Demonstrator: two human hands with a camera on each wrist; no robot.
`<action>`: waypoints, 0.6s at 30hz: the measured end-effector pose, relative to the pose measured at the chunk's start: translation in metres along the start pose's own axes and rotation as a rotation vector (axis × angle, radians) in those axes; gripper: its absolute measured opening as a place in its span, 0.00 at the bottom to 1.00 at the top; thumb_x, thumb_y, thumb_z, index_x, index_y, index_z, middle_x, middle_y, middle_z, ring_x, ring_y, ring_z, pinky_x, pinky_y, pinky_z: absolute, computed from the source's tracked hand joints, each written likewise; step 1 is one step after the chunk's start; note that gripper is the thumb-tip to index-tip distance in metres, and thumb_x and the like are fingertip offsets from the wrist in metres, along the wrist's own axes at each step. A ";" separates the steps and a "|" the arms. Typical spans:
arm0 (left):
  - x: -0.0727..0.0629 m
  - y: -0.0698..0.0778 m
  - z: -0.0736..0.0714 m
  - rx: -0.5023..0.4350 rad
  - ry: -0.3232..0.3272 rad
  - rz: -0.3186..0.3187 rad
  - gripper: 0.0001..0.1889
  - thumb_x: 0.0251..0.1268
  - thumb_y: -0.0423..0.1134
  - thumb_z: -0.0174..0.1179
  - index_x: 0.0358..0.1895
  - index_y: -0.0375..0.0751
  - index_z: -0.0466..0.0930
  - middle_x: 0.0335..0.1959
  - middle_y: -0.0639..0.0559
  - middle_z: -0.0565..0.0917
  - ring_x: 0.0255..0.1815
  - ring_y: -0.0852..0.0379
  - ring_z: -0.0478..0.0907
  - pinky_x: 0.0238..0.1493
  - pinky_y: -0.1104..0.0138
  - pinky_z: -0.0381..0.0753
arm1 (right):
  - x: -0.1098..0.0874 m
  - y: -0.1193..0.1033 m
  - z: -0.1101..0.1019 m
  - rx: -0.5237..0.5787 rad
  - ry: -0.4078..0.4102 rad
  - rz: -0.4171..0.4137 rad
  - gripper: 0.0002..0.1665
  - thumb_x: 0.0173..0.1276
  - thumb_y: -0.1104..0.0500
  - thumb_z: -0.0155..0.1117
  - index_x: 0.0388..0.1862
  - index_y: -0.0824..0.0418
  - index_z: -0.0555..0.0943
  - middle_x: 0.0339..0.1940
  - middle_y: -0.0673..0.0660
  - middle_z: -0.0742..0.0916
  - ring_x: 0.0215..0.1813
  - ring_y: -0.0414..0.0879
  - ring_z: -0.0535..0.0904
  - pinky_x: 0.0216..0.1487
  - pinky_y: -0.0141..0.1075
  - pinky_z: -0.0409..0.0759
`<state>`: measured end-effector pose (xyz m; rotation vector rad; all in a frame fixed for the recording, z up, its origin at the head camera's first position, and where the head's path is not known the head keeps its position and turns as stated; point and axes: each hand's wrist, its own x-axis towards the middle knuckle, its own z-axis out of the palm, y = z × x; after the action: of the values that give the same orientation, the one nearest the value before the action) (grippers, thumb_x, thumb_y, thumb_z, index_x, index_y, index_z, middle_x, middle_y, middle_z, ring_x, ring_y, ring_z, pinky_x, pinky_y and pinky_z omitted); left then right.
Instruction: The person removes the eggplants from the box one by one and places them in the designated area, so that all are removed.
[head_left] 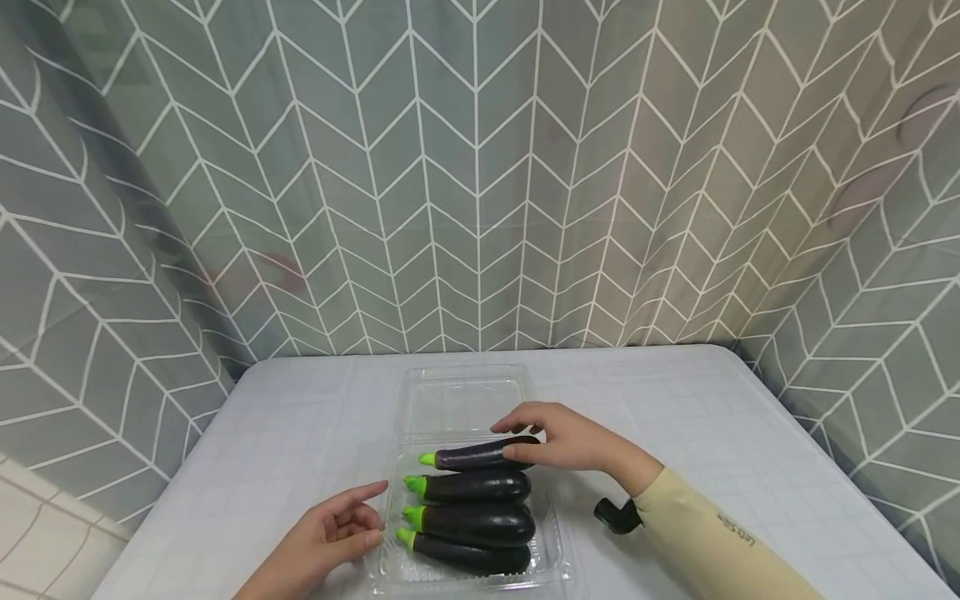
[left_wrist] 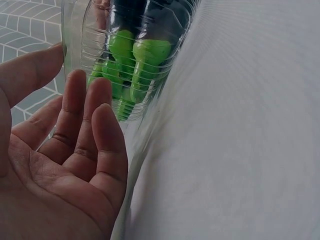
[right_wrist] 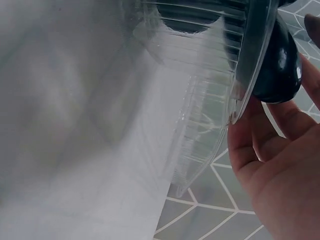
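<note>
A clear plastic container (head_left: 561,546) stands open on a white-covered table (head_left: 675,400), its lid (head_left: 465,400) folded back beyond it. Three dark eggplants (head_left: 480,523) with green stems lie side by side in the container's base, stems toward its left wall; a fourth eggplant (head_left: 472,457) lies at the base's far side, next to the lid.

The right hand (head_left: 558,435) reaches over the container's right side and covers the blunt end of the fourth eggplant, thumb on its near side, fingers arched along the far side; I cannot tell whether they grip it. The left hand (head_left: 330,529) is at the container's left wall, fingers apart and loosely bent, holding nothing, the wall between it and the stems.

Right of the container, a black object (head_left: 615,515) is partly hidden by a pale yellow sleeve (head_left: 712,537). Beyond the container hangs a grey curtain (head_left: 480,167) with white zigzag lines.
</note>
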<state>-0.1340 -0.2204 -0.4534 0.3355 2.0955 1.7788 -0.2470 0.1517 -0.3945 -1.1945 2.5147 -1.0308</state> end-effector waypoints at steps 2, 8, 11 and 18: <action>0.000 0.000 0.000 0.002 0.006 -0.009 0.34 0.69 0.36 0.62 0.73 0.28 0.59 0.45 0.40 0.79 0.40 0.57 0.78 0.40 0.67 0.79 | 0.001 -0.001 0.000 -0.019 -0.019 -0.001 0.21 0.72 0.44 0.62 0.60 0.48 0.81 0.55 0.40 0.82 0.56 0.41 0.77 0.51 0.43 0.77; 0.000 0.000 0.001 -0.007 0.018 -0.034 0.34 0.69 0.36 0.62 0.74 0.29 0.59 0.45 0.39 0.79 0.40 0.56 0.78 0.39 0.67 0.79 | 0.002 -0.003 -0.001 -0.072 -0.062 -0.015 0.22 0.72 0.44 0.62 0.60 0.50 0.82 0.55 0.39 0.82 0.57 0.38 0.76 0.55 0.43 0.75; 0.000 0.000 0.001 -0.006 0.015 -0.037 0.34 0.69 0.36 0.62 0.74 0.29 0.58 0.45 0.39 0.79 0.40 0.56 0.78 0.40 0.67 0.79 | 0.003 -0.005 -0.001 -0.084 -0.082 -0.023 0.21 0.72 0.46 0.63 0.59 0.51 0.82 0.54 0.41 0.82 0.56 0.39 0.77 0.56 0.42 0.75; 0.000 0.001 0.001 -0.008 0.010 -0.028 0.34 0.70 0.36 0.62 0.74 0.28 0.58 0.45 0.39 0.79 0.40 0.56 0.78 0.40 0.67 0.79 | 0.003 -0.007 -0.001 -0.129 -0.090 -0.022 0.19 0.71 0.48 0.64 0.58 0.50 0.83 0.54 0.41 0.83 0.56 0.38 0.77 0.57 0.42 0.75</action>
<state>-0.1338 -0.2195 -0.4523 0.2943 2.0895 1.7763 -0.2455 0.1475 -0.3888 -1.2746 2.5368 -0.8111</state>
